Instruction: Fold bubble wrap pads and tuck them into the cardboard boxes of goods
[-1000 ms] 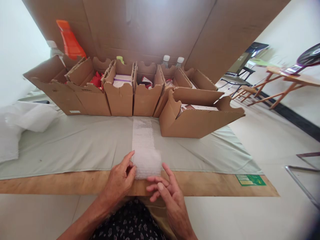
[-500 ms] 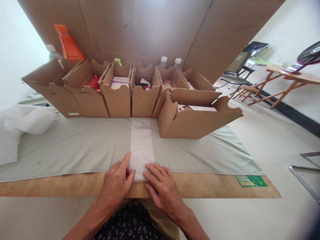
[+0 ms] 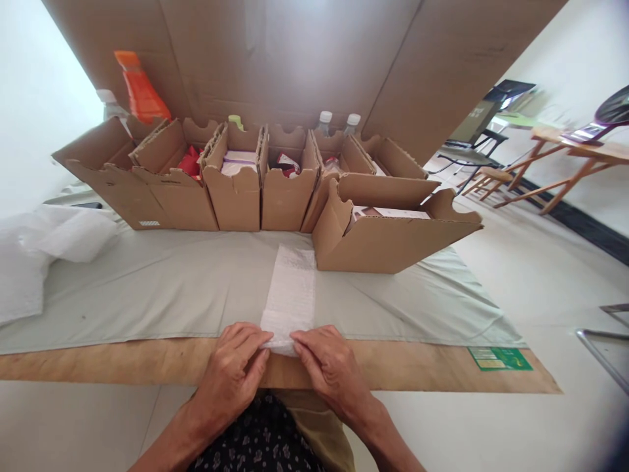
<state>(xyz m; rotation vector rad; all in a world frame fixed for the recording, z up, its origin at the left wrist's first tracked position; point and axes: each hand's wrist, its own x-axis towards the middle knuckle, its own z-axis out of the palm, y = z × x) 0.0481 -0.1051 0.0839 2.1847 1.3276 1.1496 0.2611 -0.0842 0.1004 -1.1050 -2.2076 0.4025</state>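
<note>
A strip of bubble wrap (image 3: 291, 285) lies on the grey-green cloth, its near end at the wooden table edge. That near end looks rolled or folded over. My left hand (image 3: 236, 360) pinches its left corner between thumb and fingers. On the opposite corner, my right hand (image 3: 331, 360) pinches the wrap in the same way. Whether anything lies inside the folded end cannot be seen.
Several open cardboard boxes (image 3: 239, 203) stand in a row behind the wrap. Another cardboard box (image 3: 393, 242) sits nearer on the right, holding a white package. More bubble wrap (image 3: 22, 269) lies at the left. An orange bottle (image 3: 142, 92) stands behind.
Both hands have closed on the near end of the bubble wrap, where they lay beside it before. The strip's far end has shifted right and nearer, and the strip now slants.
</note>
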